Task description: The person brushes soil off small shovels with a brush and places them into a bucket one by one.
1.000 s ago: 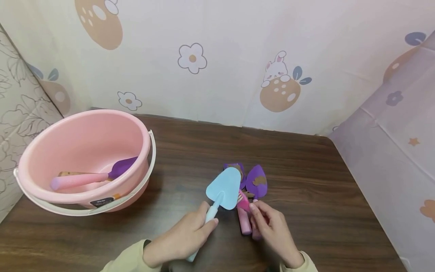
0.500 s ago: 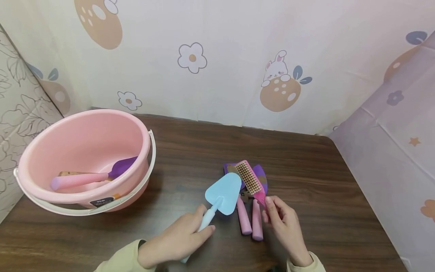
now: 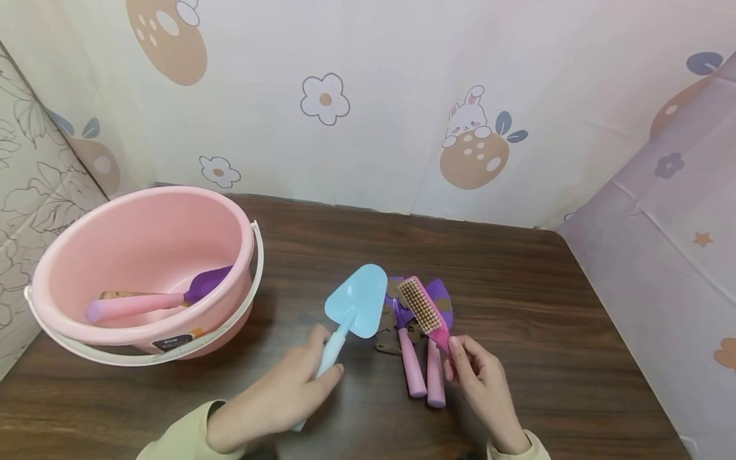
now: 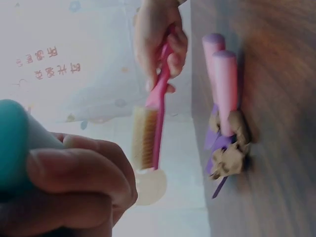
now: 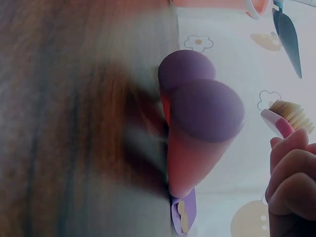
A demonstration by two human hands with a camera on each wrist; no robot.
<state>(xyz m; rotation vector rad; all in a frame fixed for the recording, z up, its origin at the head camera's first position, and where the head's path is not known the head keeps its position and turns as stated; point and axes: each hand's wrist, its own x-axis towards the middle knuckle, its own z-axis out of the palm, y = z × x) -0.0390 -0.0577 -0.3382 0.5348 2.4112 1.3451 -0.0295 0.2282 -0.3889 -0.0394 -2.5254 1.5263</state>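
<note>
On the dark wood-grain worktop (image 3: 517, 281) the person's left hand (image 3: 276, 399) has its fingers (image 4: 74, 173) curled round the pale handle of a light blue plastic toy trowel (image 3: 358, 300), whose blade points toward the far wall and sits lifted just left of the other tools. The right hand (image 3: 480, 377) pinches the handle end of a pink plastic brush with tan bristles (image 3: 422, 310), thumb and fingers closed on it, the bristle head tilted up and away over two purple-bladed toy spades with pink handles (image 3: 422, 367). Those two lie side by side, touching, flat on the worktop near the middle, their blades smeared with brown clay-like lumps (image 4: 229, 158). To the far left stands a round pink plastic bucket with a cream handle (image 3: 144, 268); inside it rests another purple spade with a pink handle (image 3: 155, 297). A small dark label (image 3: 172, 343) shows on the bucket's near wall, too small to read. The left wrist view catches pink characters printed on the pale wall covering (image 4: 47, 64), turned sideways and not legible to me. The wall behind carries flower and rabbit prints (image 3: 468, 121).
</note>
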